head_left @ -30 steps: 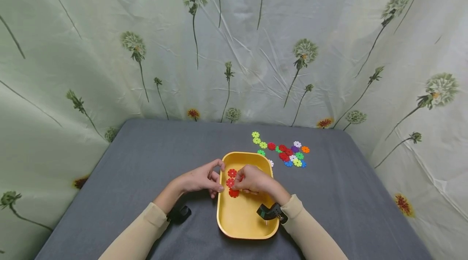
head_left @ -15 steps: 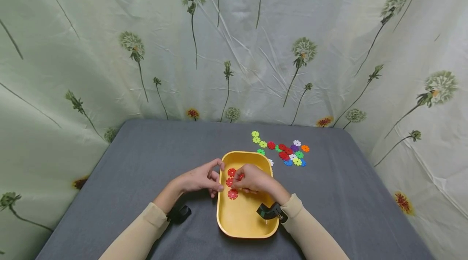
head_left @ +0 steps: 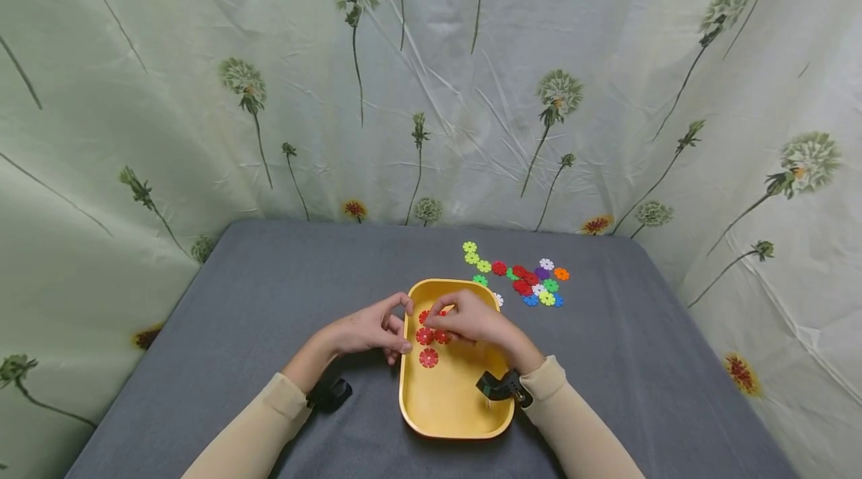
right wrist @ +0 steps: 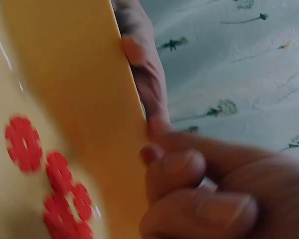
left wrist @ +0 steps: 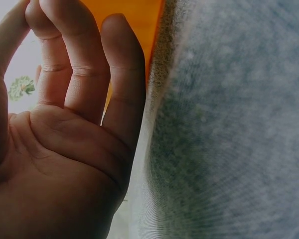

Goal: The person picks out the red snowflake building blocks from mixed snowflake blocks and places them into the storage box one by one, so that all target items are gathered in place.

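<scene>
My left hand (head_left: 370,328) grips the left rim of a yellow plastic tray (head_left: 451,412) with thumb and index finger. In the left wrist view, the left hand's other fingers (left wrist: 84,74) curve beside the tray's orange-looking outer wall. My right hand (head_left: 471,318) hovers inside the tray with loosely bent fingers (right wrist: 179,174); no piece shows between them. Beneath and beside it lie several red notched snowflake discs (head_left: 428,358), some partly covered by the fingers in the head view. The right wrist view shows the red discs (right wrist: 23,144) close together on the tray floor.
Beyond the tray, on the grey cloth-covered table (head_left: 303,262), several coloured snowflake discs (head_left: 530,281) lie in a heap. A trail of yellow-green discs (head_left: 472,258) stretches back to its left. A flowered curtain (head_left: 431,165) stands behind the table.
My right hand has lifted and moved slightly up, uncovering more of the red discs below its fingers. The lowest red disc has shifted slightly down and left. The left hand stays at the rim.
</scene>
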The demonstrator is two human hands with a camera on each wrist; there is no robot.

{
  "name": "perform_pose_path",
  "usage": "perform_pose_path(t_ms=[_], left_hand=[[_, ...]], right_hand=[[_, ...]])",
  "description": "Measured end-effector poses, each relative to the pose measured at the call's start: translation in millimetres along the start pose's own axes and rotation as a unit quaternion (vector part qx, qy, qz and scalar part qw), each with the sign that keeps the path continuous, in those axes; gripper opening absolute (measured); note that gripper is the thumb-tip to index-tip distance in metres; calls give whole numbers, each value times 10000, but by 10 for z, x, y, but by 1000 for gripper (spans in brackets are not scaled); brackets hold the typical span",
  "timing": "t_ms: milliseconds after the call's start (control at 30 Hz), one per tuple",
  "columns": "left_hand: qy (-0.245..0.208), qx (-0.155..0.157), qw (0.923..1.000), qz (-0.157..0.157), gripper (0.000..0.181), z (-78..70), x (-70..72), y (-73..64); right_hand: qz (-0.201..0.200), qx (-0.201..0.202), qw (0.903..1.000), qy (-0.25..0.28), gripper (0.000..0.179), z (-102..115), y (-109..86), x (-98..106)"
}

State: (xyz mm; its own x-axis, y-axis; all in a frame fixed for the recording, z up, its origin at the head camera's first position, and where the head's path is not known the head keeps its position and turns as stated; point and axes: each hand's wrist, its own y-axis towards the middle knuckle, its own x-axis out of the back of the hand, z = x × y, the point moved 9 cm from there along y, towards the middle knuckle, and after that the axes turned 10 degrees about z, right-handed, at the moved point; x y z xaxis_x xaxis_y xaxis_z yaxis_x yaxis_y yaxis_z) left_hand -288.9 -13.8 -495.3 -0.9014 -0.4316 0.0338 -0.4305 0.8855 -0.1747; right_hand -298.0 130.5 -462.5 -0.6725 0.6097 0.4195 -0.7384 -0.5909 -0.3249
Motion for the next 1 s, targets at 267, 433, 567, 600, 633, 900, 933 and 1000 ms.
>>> perform_pose_path(t_ms=[267, 433, 567, 600, 633, 900, 933, 1000], left_hand=[[-25, 56, 10000, -68, 56, 8, 4, -4], [25, 73, 9999, -124, 59, 10, 5, -10], [15, 62, 9999, -124, 60, 11, 4, -9], [8, 57, 9999, -119, 59, 12, 5, -8], [5, 54, 9999, -113, 59, 13, 6, -6], [-12, 52, 9999, -123, 58, 13, 9, -9], [-17, 58, 9999, -127, 59, 13, 10, -10], [-30, 65, 9999, -130, 59, 12, 9, -12]], right_hand=[[-306, 450, 9962, 685, 32, 5, -188, 391], [-933, 526, 9909, 820, 37, -117, -337, 741], [-1312, 427, 9849, 1046, 39, -281, -448, 995], [-1395, 387, 9830, 1133, 40, -330, -474, 1052], [-1467, 350, 9811, 1213, 42, -378, -499, 1107], [-2305, -44, 9638, 1341, 53, -743, -685, 1464], [-2391, -87, 9610, 1385, 54, -788, -699, 1488], [-2531, -126, 9554, 1519, 57, -870, -716, 1524]])
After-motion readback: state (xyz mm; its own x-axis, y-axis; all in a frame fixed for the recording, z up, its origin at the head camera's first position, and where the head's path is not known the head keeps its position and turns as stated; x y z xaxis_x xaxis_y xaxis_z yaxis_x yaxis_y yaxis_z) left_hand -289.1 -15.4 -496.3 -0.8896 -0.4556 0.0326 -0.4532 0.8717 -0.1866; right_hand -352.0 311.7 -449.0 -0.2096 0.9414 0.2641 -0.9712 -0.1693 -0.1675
